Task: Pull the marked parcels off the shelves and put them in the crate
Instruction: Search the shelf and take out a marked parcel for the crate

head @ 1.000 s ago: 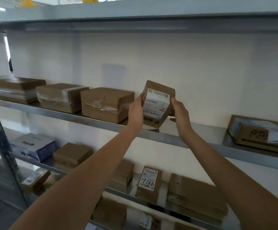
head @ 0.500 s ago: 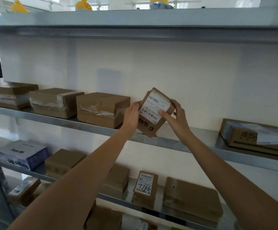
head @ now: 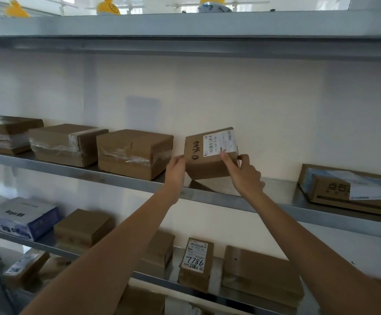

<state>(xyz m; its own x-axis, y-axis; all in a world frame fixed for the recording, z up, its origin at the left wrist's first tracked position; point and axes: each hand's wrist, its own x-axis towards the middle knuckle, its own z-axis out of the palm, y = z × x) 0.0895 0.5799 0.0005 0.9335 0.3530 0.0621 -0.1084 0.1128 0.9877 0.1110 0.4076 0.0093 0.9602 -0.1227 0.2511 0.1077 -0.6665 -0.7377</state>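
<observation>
A small brown parcel (head: 208,155) with a white shipping label and black handwriting sits tilted just above the middle metal shelf (head: 207,196), between both my hands. My left hand (head: 177,168) grips its left side. My right hand (head: 244,172) pinches its right side, index finger on the label's lower edge and thumb behind the right corner. The parcel's lower corner is close to the shelf; whether it touches I cannot tell. No crate is in view.
Three taped brown boxes (head: 135,153) line the same shelf to the left; a flat printed box (head: 353,187) lies at the right. The lower shelf holds a parcel marked 7786 (head: 196,262), flat brown packages (head: 262,273) and a blue-white box (head: 21,218).
Both hands have turned the parcel from upright with its label facing me to lying flatter with the label on top, and lowered it toward the shelf. The camera view has tilted up slightly.
</observation>
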